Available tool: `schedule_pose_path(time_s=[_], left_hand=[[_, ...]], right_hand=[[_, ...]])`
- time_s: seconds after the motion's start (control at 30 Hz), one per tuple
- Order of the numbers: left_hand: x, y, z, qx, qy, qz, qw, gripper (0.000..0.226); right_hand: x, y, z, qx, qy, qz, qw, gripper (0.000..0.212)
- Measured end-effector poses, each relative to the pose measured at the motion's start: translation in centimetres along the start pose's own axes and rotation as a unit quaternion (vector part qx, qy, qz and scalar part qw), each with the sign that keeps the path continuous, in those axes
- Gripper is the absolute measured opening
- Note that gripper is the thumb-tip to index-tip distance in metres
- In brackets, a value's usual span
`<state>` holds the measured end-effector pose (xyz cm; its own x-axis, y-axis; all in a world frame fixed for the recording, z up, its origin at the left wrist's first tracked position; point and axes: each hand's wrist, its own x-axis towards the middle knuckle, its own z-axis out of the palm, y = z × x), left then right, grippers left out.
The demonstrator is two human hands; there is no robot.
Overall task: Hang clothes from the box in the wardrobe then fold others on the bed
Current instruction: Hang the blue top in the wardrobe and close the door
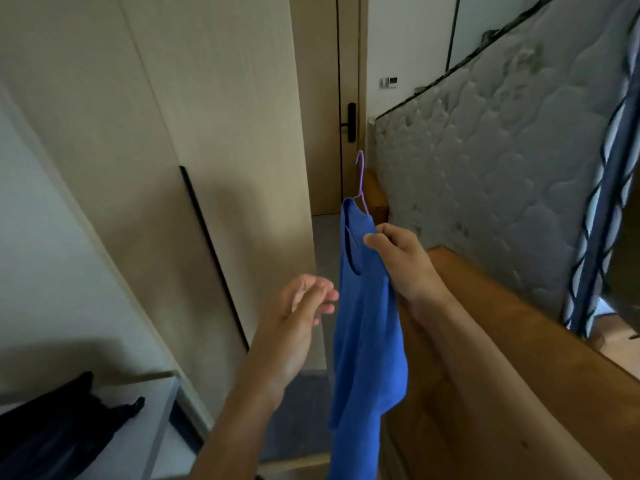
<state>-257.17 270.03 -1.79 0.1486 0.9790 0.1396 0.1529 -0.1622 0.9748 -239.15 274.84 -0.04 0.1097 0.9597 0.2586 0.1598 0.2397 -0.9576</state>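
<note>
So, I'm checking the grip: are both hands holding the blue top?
No, only the right hand grips the blue top; the left hand is open and holds nothing.

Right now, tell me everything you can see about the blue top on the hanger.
The blue top is bright blue, of soft, thin-looking cloth, with a scooped opening near its upper end. It sits on a thin purple hanger whose hook points up. The right hand pinches it at the shoulder, holding it in the air. It hangs limp in long folds, and its lower end runs out of the picture. The open left hand is close beside it; whether it touches is unclear.
</note>
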Motion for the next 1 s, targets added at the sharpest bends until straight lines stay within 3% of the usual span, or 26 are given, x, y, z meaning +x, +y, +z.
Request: schedule_pose_path(time_s=[0.4, 0.5, 0.6, 1.0], left_hand=[[30.8, -3.1, 1.0, -0.028, -0.062, 0.004, 0.998, 0.034], [39.3, -5.0, 1.4, -0.025, -0.091, 0.015, 0.995, 0.025], [46.8, -6.2, 1.6, -0.027, -0.113, 0.03, 0.993, 0.022], [68.0, -6.3, 6.8, -0.08, -0.095, 0.003, 0.992, 0.02]], right_hand=[[29.9, 6.3, -0.2, -0.038, 0.056, 0.009, 0.998, 0.032], [37.4, 9.0, -0.4, -0.045, 0.054, -0.003, 0.998, 0.027], [44.0, 11.3, -0.5, -0.057, 0.059, 0.001, 0.997, 0.034], [65.7, 14.0, -3.3, -0.096, 0.029, -0.015, 0.995, 0.034]])
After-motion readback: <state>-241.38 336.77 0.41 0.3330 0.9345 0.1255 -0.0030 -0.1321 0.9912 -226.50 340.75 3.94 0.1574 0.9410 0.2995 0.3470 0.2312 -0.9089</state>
